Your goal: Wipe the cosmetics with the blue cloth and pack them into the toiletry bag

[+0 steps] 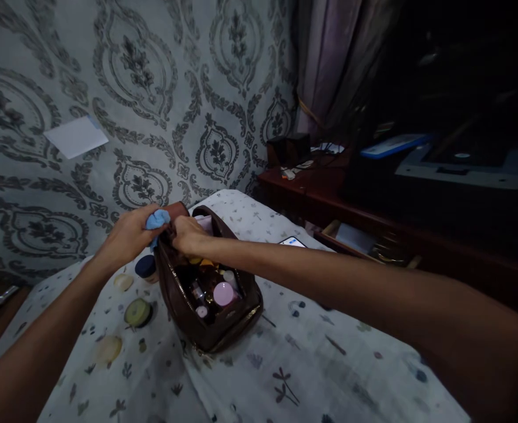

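A brown leather bag (235, 335) stands unzipped on the patterned sheet. At its far left rim, my left hand (129, 232) is closed on a crumpled light blue cloth (157, 220). My right hand (191, 236) reaches into the far end of the bag with curled fingers; what they grip, if anything, is hidden. Inside the bag lie a pink round-lidded jar (224, 294), a small pink-capped bottle (201, 311) and something yellow (207, 262). Left of the bag sit a dark-lidded jar (145, 267), a green-topped round container (138, 312) and two pale yellowish round items (109, 349).
A phone (292, 241) with a lit screen lies right of the bag, partly behind my right forearm. An open drawer (329, 229) juts from the dark red desk (281, 179). Patterned wallpaper (188, 88) with a white card (76, 137) rises behind the bed (250, 393).
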The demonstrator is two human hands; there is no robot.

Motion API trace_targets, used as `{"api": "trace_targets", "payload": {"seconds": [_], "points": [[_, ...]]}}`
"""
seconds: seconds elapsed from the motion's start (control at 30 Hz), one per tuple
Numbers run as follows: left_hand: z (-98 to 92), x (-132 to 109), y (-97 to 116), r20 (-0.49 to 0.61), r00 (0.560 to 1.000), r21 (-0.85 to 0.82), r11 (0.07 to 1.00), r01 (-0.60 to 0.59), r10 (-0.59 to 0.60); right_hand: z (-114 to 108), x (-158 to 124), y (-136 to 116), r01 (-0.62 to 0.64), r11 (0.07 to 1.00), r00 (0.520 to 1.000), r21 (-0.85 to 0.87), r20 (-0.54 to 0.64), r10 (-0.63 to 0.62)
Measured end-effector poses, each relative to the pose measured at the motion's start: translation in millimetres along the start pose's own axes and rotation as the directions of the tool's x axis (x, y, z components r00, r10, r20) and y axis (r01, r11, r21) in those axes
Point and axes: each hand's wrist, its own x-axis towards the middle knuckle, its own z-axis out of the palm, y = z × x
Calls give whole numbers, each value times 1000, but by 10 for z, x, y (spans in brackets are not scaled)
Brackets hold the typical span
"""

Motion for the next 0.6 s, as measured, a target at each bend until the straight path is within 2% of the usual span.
{"api": "trace_targets", "payload": {"seconds": [0.13, 0.37, 0.43, 0.53, 0.6], "points": [[-4, 20, -52, 56, 998, -158, 987, 0, 9, -21, -10, 2, -10, 999, 1000, -31, 27, 11], [-120, 130, -167, 245, 965, -342, 940, -5, 94, -43, 36, 51, 47, 997, 996, -53, 80, -43], [-143, 160, -163, 233, 966, -301, 953, -36, 110, -40, 40, 60, 48, 997, 997, -57, 67, -45], [-154, 162, -122, 167, 980, -141, 986, -83, 106, -35, 37, 65, 57, 996, 998, -66, 44, -54], [-154, 139, -94, 135, 988, -64, 995, -70, 78, -34, 38, 61, 63, 995, 998, -72, 35, -61]]}}
